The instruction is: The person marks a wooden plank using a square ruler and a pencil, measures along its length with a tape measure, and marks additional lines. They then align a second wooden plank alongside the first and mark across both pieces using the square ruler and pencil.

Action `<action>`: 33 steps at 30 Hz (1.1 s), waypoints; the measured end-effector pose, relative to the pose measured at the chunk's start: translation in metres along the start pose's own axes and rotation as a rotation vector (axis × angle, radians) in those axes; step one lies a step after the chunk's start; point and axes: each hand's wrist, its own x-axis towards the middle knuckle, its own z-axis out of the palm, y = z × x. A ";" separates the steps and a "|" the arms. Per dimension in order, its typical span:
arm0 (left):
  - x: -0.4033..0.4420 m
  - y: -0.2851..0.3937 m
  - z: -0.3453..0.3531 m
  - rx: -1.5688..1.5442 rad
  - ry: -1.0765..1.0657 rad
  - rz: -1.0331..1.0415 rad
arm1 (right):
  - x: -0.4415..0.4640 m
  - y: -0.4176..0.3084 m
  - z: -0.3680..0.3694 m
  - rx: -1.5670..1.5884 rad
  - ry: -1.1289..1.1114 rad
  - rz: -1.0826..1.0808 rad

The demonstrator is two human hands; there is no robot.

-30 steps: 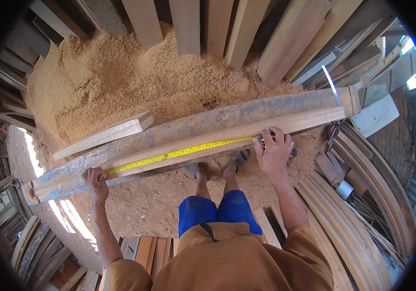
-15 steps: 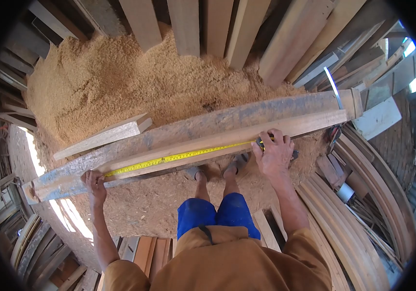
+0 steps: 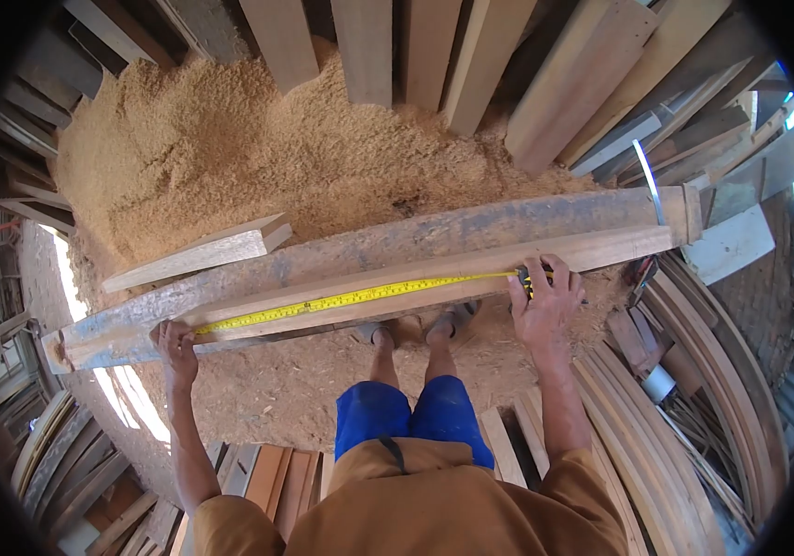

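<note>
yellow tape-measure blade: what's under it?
Under the long, flat yellow tape-measure blade lies the straight light-brown wooden beam, visible on both sides of it; the strip directly beneath is covered.

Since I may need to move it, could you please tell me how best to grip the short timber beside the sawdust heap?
I'd probably grip the short timber around its middle, coming from above: it is slender, lies alongside the big beam, and nothing covers its upper faces.
</note>
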 end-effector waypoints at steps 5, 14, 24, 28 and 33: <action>-0.003 -0.006 0.001 0.004 -0.006 0.016 | -0.001 0.003 0.000 0.013 -0.011 -0.018; -0.004 -0.006 0.002 0.026 0.000 0.006 | 0.001 0.004 0.001 0.005 -0.011 -0.035; 0.001 0.004 -0.001 0.004 0.012 0.012 | 0.001 0.005 0.002 0.008 -0.011 -0.027; 0.001 0.006 -0.002 0.012 0.007 0.008 | 0.001 0.005 0.003 0.012 -0.005 -0.033; 0.001 0.005 -0.003 0.006 -0.018 -0.010 | 0.000 0.006 0.003 0.012 -0.003 -0.041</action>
